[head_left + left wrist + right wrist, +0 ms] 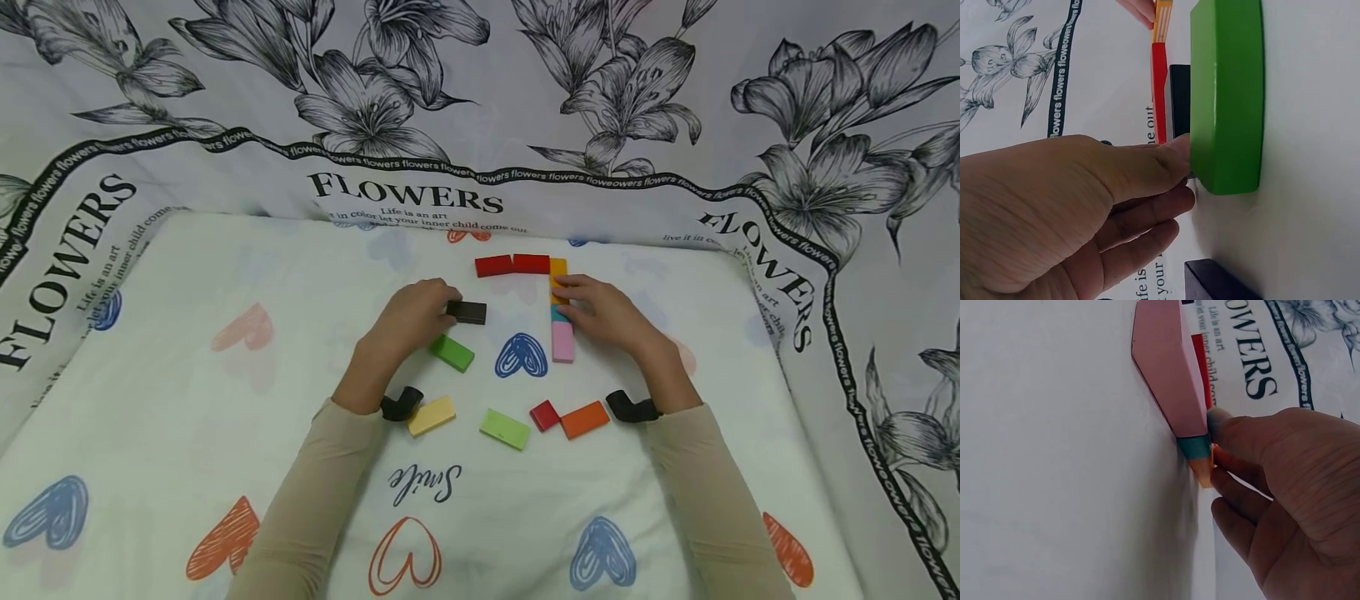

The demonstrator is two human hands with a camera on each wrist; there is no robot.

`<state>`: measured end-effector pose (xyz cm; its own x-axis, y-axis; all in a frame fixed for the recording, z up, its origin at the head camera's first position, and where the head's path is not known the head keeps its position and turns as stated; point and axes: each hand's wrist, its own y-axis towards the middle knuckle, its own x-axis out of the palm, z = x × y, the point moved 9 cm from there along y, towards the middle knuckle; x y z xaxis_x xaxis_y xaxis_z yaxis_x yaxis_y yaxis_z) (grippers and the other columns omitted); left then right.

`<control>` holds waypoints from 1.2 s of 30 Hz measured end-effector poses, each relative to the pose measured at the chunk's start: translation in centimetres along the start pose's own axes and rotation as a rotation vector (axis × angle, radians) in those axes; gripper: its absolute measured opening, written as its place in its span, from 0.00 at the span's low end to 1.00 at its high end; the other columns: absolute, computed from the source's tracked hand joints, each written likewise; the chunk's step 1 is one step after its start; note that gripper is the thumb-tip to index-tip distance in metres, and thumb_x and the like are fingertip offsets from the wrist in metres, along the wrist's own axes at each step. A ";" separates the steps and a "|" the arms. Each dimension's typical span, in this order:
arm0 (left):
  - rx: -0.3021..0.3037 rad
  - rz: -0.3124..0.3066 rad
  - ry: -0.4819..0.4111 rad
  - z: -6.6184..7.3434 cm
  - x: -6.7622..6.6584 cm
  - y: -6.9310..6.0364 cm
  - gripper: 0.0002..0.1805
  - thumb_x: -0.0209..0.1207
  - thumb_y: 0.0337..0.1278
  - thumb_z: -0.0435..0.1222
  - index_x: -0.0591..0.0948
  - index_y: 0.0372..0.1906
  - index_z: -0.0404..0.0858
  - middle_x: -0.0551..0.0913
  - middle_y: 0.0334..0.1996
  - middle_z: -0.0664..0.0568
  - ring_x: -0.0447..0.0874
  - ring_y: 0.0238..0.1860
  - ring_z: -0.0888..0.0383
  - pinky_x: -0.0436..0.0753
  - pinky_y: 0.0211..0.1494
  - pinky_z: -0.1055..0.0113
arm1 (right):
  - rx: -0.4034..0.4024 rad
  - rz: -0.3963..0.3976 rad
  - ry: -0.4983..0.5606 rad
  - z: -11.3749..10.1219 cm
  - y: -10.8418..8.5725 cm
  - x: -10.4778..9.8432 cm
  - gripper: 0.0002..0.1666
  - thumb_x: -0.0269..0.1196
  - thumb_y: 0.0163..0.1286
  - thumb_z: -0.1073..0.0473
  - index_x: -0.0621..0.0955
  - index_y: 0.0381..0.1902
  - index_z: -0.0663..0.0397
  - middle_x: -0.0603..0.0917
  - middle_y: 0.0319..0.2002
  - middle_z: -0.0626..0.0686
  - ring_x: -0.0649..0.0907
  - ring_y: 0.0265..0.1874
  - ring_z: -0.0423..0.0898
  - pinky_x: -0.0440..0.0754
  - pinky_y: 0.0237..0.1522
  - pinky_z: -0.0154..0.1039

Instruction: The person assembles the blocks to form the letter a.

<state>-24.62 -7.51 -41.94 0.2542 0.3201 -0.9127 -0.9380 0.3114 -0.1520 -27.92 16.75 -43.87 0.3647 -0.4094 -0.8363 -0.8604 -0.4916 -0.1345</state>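
Observation:
In the head view my left hand (416,317) pinches the left end of a black block (470,312) between thumb and fingers. A green block (452,353) lies just below that hand and looms large in the left wrist view. My right hand (603,310) touches the right side of a column of blocks with its fingertips. The column runs from an orange-yellow block (558,279) through a small teal block (558,313) to a pink block (562,342). Two red blocks (531,264) extend leftward from its top. Fingers partly cover the orange-yellow and teal blocks.
Nearer the body lie a pale yellow block (432,416), a light green block (505,429), a small red block (544,415) and an orange block (585,419). Another dark block (1216,281) shows below the left hand in its wrist view. White printed cloth (300,417) covers the surface.

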 end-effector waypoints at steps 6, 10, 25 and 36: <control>0.033 -0.005 0.021 1.0 0.7 0.6 0.20 0.69 0.67 0.34 0.86 0.62 0.36 0.89 0.52 0.43 0.87 0.50 0.48 0.86 0.60 0.54 | -0.003 0.011 -0.012 0.0 -0.2 0.0 0.27 0.63 0.80 0.55 0.78 0.73 0.53 0.74 0.78 0.54 0.69 0.81 0.58 0.66 0.81 0.59; 0.067 -0.023 0.028 1.9 1.1 0.9 0.20 0.68 0.68 0.35 0.85 0.63 0.37 0.88 0.53 0.44 0.87 0.52 0.48 0.86 0.61 0.54 | 0.007 -0.006 -0.009 -0.1 0.1 -0.1 0.28 0.63 0.80 0.54 0.77 0.74 0.53 0.73 0.78 0.54 0.68 0.81 0.58 0.66 0.81 0.59; 0.103 -0.022 0.001 5.9 1.4 3.5 0.19 0.69 0.67 0.37 0.86 0.61 0.39 0.88 0.51 0.46 0.84 0.50 0.50 0.85 0.64 0.56 | 0.027 -0.008 0.007 0.0 0.1 0.0 0.28 0.63 0.80 0.54 0.77 0.74 0.51 0.72 0.79 0.53 0.67 0.82 0.57 0.65 0.82 0.60; 0.098 -0.035 0.026 6.9 2.7 4.2 0.16 0.68 0.69 0.38 0.85 0.58 0.39 0.87 0.49 0.48 0.83 0.47 0.52 0.85 0.61 0.59 | 0.036 0.001 -0.014 0.2 0.0 0.0 0.28 0.63 0.79 0.56 0.77 0.74 0.52 0.73 0.79 0.55 0.69 0.81 0.59 0.67 0.81 0.60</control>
<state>-26.23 0.83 -42.40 0.2788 0.2845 -0.9172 -0.9010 0.4081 -0.1473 -28.00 16.89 -43.93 0.3589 -0.3994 -0.8436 -0.8730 -0.4633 -0.1520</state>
